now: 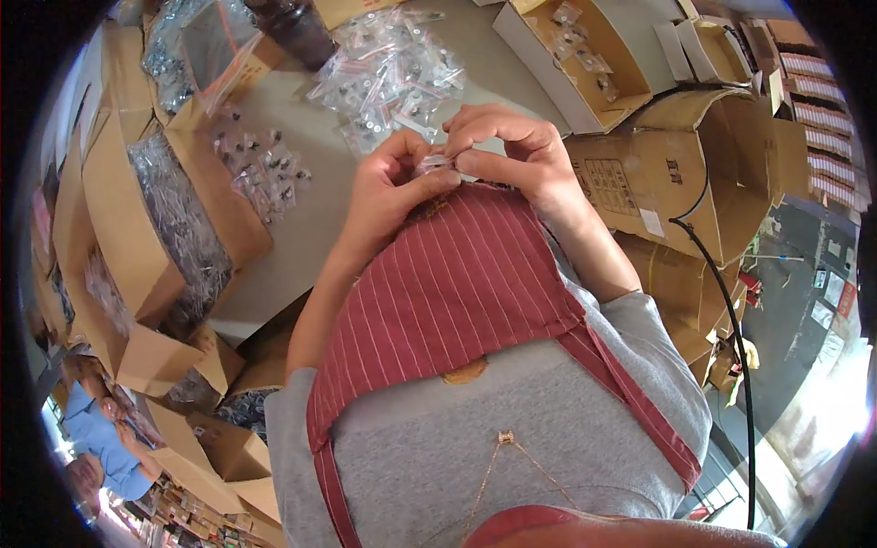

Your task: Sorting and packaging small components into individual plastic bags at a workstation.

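Close together at the table's near edge, just above a red striped apron [448, 292], are both my hands. My left hand [395, 183] pinches a small clear plastic bag [431, 164] between thumb and curled fingers. From the other side, my right hand [512, 155] grips the same bag with thumb and forefinger. What is inside the bag is mostly hidden by my fingers. Right beyond the hands lies a heap of small clear zip bags [388, 78] with little dark and white parts in them. A second, smaller group of such bags [265, 169] lies to the left.
Open cardboard boxes line the left, one full of clear bags [183, 219]. A long shallow carton [585, 64] with a few bags stands at the back right. Nearer lies a large open carton [676, 173], with a black cable [731, 310] beside it. Another person [105, 438] sits at lower left.
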### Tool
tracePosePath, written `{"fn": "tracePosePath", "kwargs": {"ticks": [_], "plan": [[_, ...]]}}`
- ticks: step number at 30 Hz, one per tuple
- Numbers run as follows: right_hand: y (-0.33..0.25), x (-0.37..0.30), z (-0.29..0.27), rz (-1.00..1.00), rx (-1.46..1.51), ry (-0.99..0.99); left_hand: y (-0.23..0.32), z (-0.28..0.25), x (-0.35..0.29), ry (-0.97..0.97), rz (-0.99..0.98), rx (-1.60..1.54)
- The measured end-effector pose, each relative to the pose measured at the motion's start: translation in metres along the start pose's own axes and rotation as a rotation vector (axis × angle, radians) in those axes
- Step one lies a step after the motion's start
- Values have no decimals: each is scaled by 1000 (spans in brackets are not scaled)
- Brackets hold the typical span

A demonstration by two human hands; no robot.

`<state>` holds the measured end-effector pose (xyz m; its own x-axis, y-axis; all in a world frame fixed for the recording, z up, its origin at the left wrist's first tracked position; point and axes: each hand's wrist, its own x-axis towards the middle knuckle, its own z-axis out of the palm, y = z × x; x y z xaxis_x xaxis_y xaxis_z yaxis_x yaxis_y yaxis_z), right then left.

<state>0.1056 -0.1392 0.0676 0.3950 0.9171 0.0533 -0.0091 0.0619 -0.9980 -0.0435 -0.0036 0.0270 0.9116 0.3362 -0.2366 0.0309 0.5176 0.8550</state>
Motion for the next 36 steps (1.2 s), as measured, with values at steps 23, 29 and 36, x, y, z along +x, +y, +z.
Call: {"fn": "tracePosePath", "kwargs": {"ticks": [23, 29, 36], "plan": [[-1, 2, -1, -306, -542, 96, 1, -3, 5, -3, -82, -269], [-9, 2, -4, -428, -757, 85, 26, -7, -3, 85, 48, 220], [-10, -2, 0, -540, -785, 47, 39, -10, 6, -145, -147, 150]]}}
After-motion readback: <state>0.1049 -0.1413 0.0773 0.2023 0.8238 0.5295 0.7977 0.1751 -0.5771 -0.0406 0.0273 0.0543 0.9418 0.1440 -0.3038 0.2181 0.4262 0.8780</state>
